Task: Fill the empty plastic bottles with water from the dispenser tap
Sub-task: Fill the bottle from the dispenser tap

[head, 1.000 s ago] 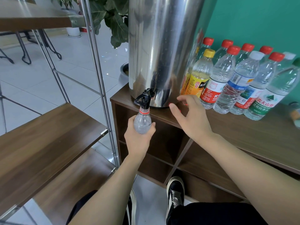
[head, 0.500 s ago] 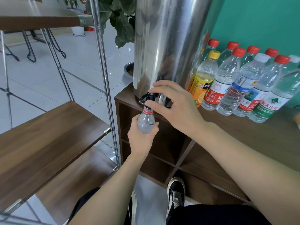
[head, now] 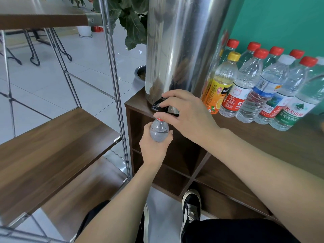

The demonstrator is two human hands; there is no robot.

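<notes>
- Shelf [head: 52, 146] of brown wood on a metal frame stands at the far left, above white floor tiles.
- Left hand [head: 155, 146] is wrapped round a clear bottle [head: 159, 130], holding it upright right under the tap [head: 160, 106]; water shows inside up near its shoulder, and a red ring sits at its neck.
- Dispenser [head: 184, 46], a tall steel drum, stands on the left end of the cabinet [head: 263, 142].
- Right hand [head: 189, 114] lies over the black tap, fingers bent around its handle, thumb down by the bottle's neck.
- Bottles [head: 263, 85] with red, yellow and white caps stand in a cluster right of the dispenser, against the green wall.
</notes>
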